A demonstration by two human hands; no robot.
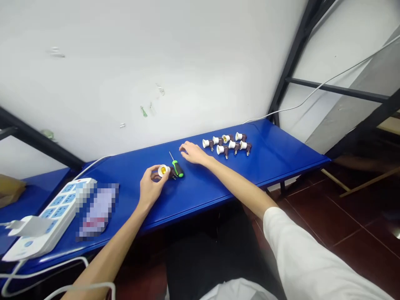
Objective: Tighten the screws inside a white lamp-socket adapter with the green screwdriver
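My left hand [151,186] is closed around a plug-in bulb holder [163,170], with thumb and fingers on its white rim. Its brass-coloured inside faces up toward me, and its brown plug end points right. Just right of it lies a green and black screwdriver [177,168], blade pointing to the wall. My right hand [194,153] is palm down over the blue table, fingers stretched out and nothing seen in them. Beyond it to the right stand several more white and brown bulb holders [222,150], loosely grouped.
On the left, a white power strip [59,216] with a plugged-in charger [33,226] lies beside a blurred-out packet [98,210]. White cables [62,263] hang at the near left corner. A white wall [187,62] backs the table [281,146]; black frame posts [289,62] rise at both ends.
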